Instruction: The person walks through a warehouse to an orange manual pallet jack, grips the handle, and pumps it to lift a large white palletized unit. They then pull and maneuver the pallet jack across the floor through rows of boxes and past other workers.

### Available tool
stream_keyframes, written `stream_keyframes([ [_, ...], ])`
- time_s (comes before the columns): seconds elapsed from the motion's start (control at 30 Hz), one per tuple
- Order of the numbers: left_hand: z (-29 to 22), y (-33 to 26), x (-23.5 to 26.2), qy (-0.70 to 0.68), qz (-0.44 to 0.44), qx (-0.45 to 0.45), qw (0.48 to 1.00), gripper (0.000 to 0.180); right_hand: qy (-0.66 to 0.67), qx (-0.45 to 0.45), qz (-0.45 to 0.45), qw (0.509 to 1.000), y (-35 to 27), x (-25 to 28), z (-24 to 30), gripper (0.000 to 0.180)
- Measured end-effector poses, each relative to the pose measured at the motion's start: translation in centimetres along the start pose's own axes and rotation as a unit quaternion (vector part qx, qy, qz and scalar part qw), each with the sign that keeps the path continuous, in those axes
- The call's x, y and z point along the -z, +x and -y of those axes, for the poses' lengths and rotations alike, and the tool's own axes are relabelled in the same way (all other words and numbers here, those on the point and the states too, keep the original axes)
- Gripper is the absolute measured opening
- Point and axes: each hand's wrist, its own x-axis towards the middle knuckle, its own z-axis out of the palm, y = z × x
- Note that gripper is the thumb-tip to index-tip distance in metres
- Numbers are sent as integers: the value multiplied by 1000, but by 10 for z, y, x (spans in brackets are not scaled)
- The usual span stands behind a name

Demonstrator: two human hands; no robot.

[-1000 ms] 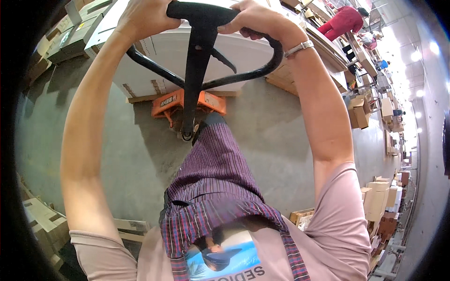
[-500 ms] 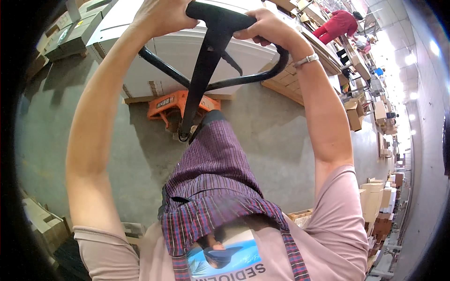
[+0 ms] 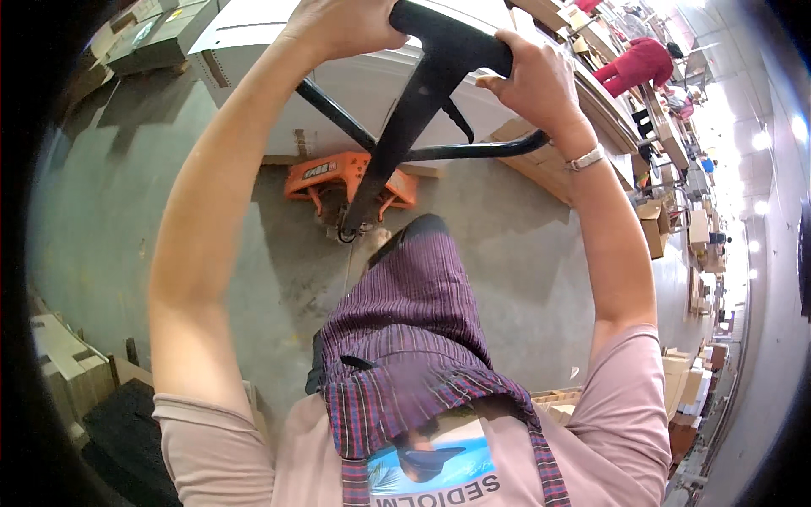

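Observation:
Both my arms reach forward to the black T-shaped handle (image 3: pixel 422 97) of a pallet jack. My left hand (image 3: pixel 351 25) is closed around the handle's left end, its fingertips partly hidden at the upper edge. On the right end, my right hand (image 3: pixel 541 84) curls around the bar with the thumb beneath. A small black lever (image 3: pixel 459 122) hangs below the grip, and a curved black tube crosses the shaft. The shaft slants down to the orange jack body (image 3: pixel 325 176) on the floor. Beyond it stands a stack of large white sheets or panels (image 3: pixel 338 101), apparently on a pallet.
Grey concrete floor (image 3: pixel 507 253) surrounds my feet. Flat brown cardboard (image 3: pixel 536 165) lies right of the stack. Grey stacked boards (image 3: pixel 160 42) stand far left, more boxes (image 3: pixel 72 372) near left. An open carton (image 3: pixel 652 228) and a person in red (image 3: pixel 634 66) are along the right.
The handle has swung rightward relative to the orange jack body, my hands going with it. The whole view has shifted, so stacks and workbenches sit farther right. Both hands stay on the handle.

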Motion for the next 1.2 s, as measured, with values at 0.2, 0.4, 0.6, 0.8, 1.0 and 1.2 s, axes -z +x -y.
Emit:
stream_keyframes([
  [0.2, -32, 0, -19, 94, -47, 65, 992, 30, -7, 20, -13, 1000, 23, -21, -37, 38],
  [0.4, -78, 6, -30, 118, 6, 158, 980, 18, 118, 159, -101, 975, 39, -65, -97, 34],
  [0.6, -101, -2, -33, 191, 29, 156, 969, 26, 202, 309, -209, 906, 72, -87, -115, 33],
  [0.8, -128, 13, -44, 253, 36, 160, 953, 40, 250, 406, -249, 843, 110, -119, -133, 33],
  [1.0, -160, 40, -69, 241, 85, 269, 929, 40, 287, 461, -273, 794, 151, -143, -142, 31],
  [1.2, -162, 27, -70, 290, 28, 235, 927, 39, 323, 397, -202, 835, 129, -117, -133, 12],
])
